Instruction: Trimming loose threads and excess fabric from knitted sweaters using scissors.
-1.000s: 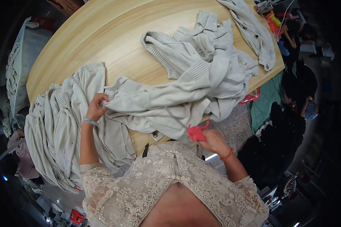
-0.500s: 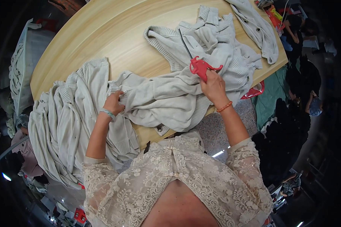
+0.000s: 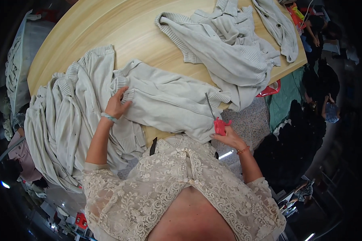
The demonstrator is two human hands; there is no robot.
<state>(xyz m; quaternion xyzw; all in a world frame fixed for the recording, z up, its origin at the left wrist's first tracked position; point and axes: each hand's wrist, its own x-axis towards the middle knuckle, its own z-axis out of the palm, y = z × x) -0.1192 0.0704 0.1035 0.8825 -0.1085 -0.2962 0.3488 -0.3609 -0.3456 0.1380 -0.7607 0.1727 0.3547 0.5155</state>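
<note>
Two bare hands work at a pale wooden tabletop [image 3: 120,28] with a curved near edge. One light grey knitted sweater [image 3: 169,100] lies flat across that near edge, its ribbed cuff end to the left and its hem end to the right. The left hand [image 3: 116,105] rests on the ribbed cuff end, fingers curled and pinching the knit, with a pale bracelet on the wrist. The right hand [image 3: 229,136] has its grip closed around the red handles of one pair of scissors [image 3: 215,118], whose thin metal blades point up and away and lie against the sweater's right end, right at the tabletop's edge.

One heap of several similar grey knitted garments [image 3: 64,124] hangs over the left edge of the tabletop, just beside the left hand; how many are in it cannot be told. A second bunch of crumpled grey knitwear [image 3: 229,48] lies further back on the right, and one more grey piece [image 3: 281,28] sits at the far right corner. Bare wood stays open between the flat sweater and the far bunch, and across the far left of the tabletop. A red plastic thing [image 3: 271,89] shows below the right edge, over green cloth [image 3: 287,104] on the floor.
</note>
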